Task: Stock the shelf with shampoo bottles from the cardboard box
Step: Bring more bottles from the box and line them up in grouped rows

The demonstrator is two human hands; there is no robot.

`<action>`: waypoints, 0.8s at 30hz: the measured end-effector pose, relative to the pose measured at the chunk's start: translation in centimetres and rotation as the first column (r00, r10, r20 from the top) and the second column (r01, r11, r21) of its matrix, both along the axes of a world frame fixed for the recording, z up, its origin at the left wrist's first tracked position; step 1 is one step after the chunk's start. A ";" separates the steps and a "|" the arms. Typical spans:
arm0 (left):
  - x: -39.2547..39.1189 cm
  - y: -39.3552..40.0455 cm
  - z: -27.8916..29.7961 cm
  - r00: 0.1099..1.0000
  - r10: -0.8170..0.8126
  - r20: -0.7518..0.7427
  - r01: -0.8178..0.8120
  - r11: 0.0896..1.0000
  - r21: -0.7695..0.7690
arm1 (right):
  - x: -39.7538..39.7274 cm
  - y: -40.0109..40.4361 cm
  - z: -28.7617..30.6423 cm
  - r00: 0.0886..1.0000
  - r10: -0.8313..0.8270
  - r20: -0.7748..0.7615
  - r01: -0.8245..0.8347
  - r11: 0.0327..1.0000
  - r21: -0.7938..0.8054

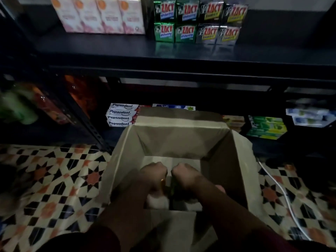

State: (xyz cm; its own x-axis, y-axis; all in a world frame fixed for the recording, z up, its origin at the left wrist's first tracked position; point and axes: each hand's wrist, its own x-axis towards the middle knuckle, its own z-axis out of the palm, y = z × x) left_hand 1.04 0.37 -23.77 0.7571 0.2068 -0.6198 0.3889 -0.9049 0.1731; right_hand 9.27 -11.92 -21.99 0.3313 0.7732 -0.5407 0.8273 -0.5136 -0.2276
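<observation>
An open cardboard box (127,151) stands on the tiled floor in front of the dark shelf (109,50). Both my hands are down inside it, side by side, with the fingers curled under. My left hand (154,174) grips a bottle with a white part (157,201) showing below the wrist. My right hand (183,174) grips a dark green bottle (175,188), which is mostly hidden. The rest of the box's contents is dark and covered by my forearms.
Pink cartons (98,15) and Zact boxes (198,22) stand on the upper shelf board. Pepsodent boxes (121,115) and green boxes (265,127) lie on the low shelf behind the box. Blurred green and orange bottles (23,108) stand at the left. A white cable (280,190) crosses the floor.
</observation>
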 end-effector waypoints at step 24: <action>6.9 0.2 -4.0 0.957 -0.110 0.267 0.080 0.989 0.122 | 6.0 -0.4 -4.4 0.970 -0.237 0.059 0.222 0.957 0.186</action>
State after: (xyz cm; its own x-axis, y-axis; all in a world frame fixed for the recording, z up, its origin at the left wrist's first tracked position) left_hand 7.94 0.54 -27.74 0.9135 0.1803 -0.3646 0.2518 -0.9546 0.1589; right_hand 15.28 -12.34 -26.41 0.5476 0.7520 -0.3669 0.7109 -0.6494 -0.2700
